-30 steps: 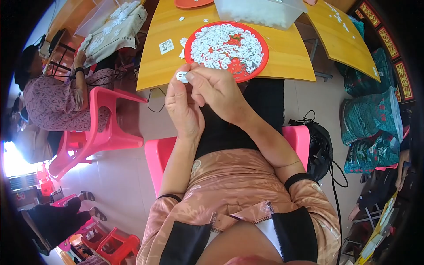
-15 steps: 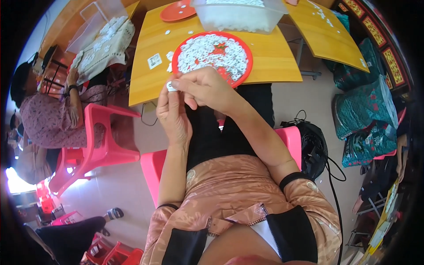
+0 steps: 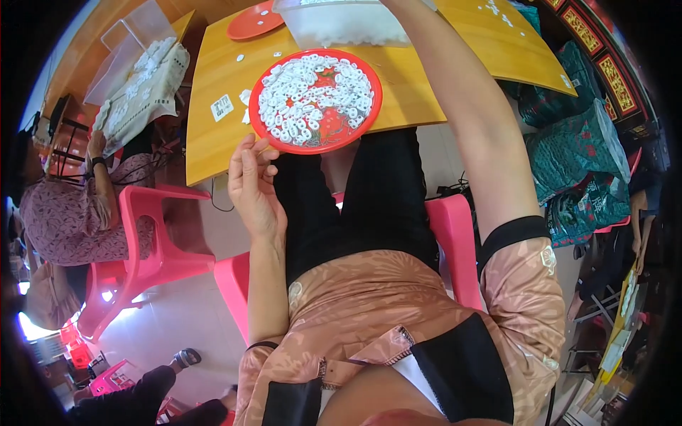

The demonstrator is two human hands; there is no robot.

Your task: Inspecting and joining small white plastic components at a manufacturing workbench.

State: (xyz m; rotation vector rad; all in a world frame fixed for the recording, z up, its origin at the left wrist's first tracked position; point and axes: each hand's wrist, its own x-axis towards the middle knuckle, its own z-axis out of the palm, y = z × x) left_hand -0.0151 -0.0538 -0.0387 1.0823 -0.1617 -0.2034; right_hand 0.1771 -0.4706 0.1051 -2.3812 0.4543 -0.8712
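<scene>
My left hand (image 3: 252,177) is raised just in front of the near-left rim of a round red tray (image 3: 379,99). Its fingers are loosely curled and apart, with nothing visible in them. Many small white ring-like pieces (image 3: 284,106) lie on the tray, along with some thin metallic bits. My right forearm (image 3: 455,64) stretches forward past the tray to the top edge of the picture. The hand at its end is out of view, beyond a clear plastic bin (image 3: 341,32) holding more white pieces.
The yellow table (image 3: 206,142) carries a red plate (image 3: 245,27) and a small square label (image 3: 222,108). To the left, a person (image 3: 85,213) sits by a pink chair (image 3: 135,227) and a cloth with white pieces. Dark green sacks (image 3: 575,156) are stacked at right.
My hands have parted. The right one has reached forward out of view, while the left stays before the tray, and the white piece they held no longer shows. The view has shifted slightly.
</scene>
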